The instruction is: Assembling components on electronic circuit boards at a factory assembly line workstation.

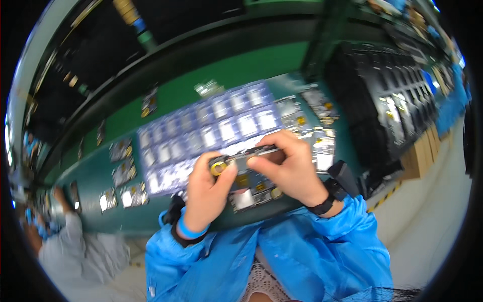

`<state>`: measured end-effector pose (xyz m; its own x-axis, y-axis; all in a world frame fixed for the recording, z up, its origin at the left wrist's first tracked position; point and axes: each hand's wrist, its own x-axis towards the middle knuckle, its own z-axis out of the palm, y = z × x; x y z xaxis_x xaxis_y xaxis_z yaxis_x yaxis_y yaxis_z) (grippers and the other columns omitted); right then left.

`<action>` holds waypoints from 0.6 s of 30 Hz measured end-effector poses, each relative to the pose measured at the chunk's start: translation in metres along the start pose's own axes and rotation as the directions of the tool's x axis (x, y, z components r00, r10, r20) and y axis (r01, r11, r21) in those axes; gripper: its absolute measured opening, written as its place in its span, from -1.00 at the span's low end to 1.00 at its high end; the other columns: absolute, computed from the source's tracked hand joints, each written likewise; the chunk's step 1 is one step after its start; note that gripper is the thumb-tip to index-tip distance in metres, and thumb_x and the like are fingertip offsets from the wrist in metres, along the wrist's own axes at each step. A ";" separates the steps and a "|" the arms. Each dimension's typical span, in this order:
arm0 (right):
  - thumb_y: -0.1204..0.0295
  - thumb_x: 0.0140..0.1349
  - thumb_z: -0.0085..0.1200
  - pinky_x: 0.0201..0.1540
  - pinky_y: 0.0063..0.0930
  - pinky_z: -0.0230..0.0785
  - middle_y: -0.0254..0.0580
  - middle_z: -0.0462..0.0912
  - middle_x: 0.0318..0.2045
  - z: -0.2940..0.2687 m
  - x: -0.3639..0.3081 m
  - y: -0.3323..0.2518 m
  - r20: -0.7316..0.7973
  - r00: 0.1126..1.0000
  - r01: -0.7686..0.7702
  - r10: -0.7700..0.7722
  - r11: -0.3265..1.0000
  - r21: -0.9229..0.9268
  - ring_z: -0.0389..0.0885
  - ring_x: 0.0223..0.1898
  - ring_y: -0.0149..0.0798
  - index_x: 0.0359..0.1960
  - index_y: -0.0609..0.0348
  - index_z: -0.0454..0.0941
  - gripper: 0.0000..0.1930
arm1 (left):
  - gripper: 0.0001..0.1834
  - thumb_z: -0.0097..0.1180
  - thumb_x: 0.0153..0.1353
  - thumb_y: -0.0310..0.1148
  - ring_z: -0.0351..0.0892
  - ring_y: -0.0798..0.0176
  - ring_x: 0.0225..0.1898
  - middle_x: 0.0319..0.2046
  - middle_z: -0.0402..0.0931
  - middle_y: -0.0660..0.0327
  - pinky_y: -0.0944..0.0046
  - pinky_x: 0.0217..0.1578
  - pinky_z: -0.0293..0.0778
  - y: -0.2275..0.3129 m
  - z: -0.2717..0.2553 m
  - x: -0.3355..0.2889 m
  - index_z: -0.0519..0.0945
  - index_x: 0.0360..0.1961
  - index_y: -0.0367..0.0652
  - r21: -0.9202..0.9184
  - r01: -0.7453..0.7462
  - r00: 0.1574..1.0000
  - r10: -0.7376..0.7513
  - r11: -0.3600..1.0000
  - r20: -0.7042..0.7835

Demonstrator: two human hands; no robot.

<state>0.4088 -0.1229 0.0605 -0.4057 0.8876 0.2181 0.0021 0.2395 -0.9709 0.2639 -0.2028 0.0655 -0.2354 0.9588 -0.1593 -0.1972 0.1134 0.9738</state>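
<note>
My left hand (205, 191) and my right hand (294, 166) both grip a slim, dark electronic assembly (241, 156). It is tilted on edge between them, with a yellow ring (218, 167) at its left end, by my left fingers. Thumbs lie on the near side and fingers curl round the far side. Beneath the hands, another open circuit-board assembly (245, 199) with a pale square patch lies on the green bench. Just beyond, a clear plastic blister tray (187, 111) carries rows of pale flat pieces in its pockets. Motion blur hides fine detail.
Several board assemblies (134, 195) lie left of the tray, and more assemblies (323, 146) lie to its right. Black slotted racks (382, 80) stand at the right. A cardboard box (421, 153) is below them. Another person's grey sleeve (75, 236) is at the left.
</note>
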 end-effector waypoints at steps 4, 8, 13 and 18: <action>0.55 -0.07 0.21 -0.44 -0.70 0.33 -0.36 0.51 -0.44 -0.063 0.010 -0.030 -0.023 0.985 -0.161 0.170 0.961 0.224 0.48 -0.41 -0.55 -0.30 0.27 0.45 -0.73 | -0.48 -0.02 0.17 -0.27 0.46 0.27 -0.18 -0.06 0.36 0.02 0.37 -0.23 0.42 0.020 -0.012 0.014 0.15 0.12 -0.19 0.131 -0.222 0.975 0.220 0.966 0.032; 0.51 -0.03 0.17 -0.48 -0.70 0.33 -0.34 0.54 -0.48 -0.174 0.010 -0.059 -0.558 0.829 -0.031 0.013 0.999 -0.022 0.48 -0.50 -0.54 -0.27 0.21 0.46 -0.75 | -0.56 0.00 0.17 -0.27 0.46 0.26 -0.15 -0.06 0.38 0.12 0.35 -0.20 0.39 0.030 -0.086 0.069 0.27 0.03 -0.25 0.174 -0.206 0.928 0.249 0.963 -0.278; 0.47 -0.09 0.21 -0.50 -0.68 0.26 -0.29 0.52 -0.51 -0.378 0.000 -0.014 -0.863 0.398 -0.176 -0.311 0.897 -0.405 0.43 -0.53 -0.52 -0.31 0.29 0.48 -0.72 | -0.63 0.10 0.06 -0.36 0.30 0.41 -0.15 -0.20 0.41 0.29 0.40 -0.14 0.19 -0.006 -0.248 0.155 0.41 -0.10 -0.25 0.407 -0.069 0.780 0.304 0.911 -0.547; 0.49 -0.13 0.24 -0.49 -0.62 0.30 -0.26 0.52 -0.52 -0.437 0.007 0.040 -0.928 0.331 -0.339 -0.169 0.897 -0.284 0.46 -0.56 -0.45 -0.32 0.30 0.50 -0.70 | -0.47 0.14 0.02 -0.20 0.33 0.19 -0.04 -0.10 0.40 0.09 0.28 0.00 0.16 -0.049 -0.324 0.203 0.37 -0.03 -0.31 0.620 0.312 0.677 0.290 0.720 -0.676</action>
<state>0.8054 0.0646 0.0659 0.7140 0.6183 0.3285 0.3994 0.0256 -0.9164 -0.0830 -0.0984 -0.0674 -0.8603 0.5057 0.0644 0.3750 0.5421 0.7520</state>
